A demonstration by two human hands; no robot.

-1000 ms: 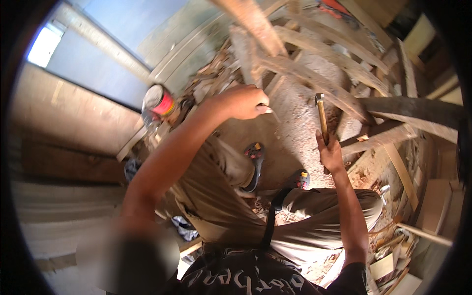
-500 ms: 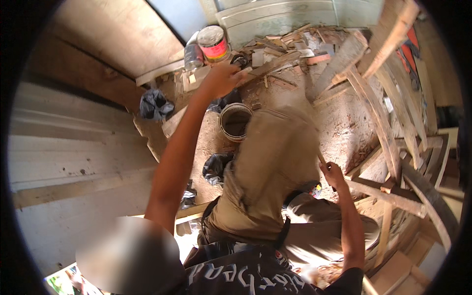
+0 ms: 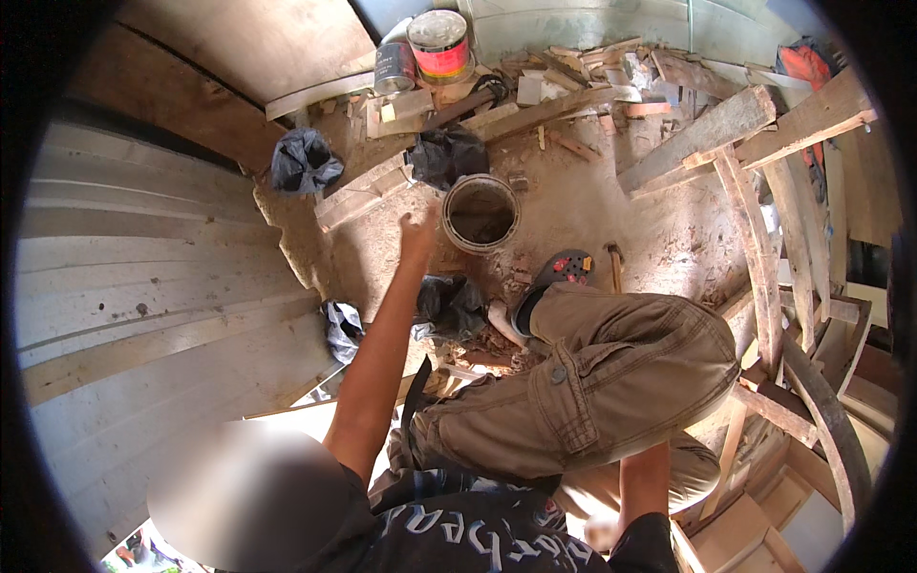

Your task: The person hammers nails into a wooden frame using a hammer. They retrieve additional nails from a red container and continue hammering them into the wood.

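On my remote feed, I'm seeing pale ridged sheeting (image 3: 162, 277) lining the left side, brown panelling (image 3: 248, 48) standing beyond. Bright light is patching the dusty floor (image 3: 583, 201).

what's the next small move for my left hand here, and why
Probably a short reach rightward to the rim of the open bucket: your left hand appears just left of it, with only a little bare floor around, though its height is hard to judge. Your right hand is hidden behind the brown trouser leg.
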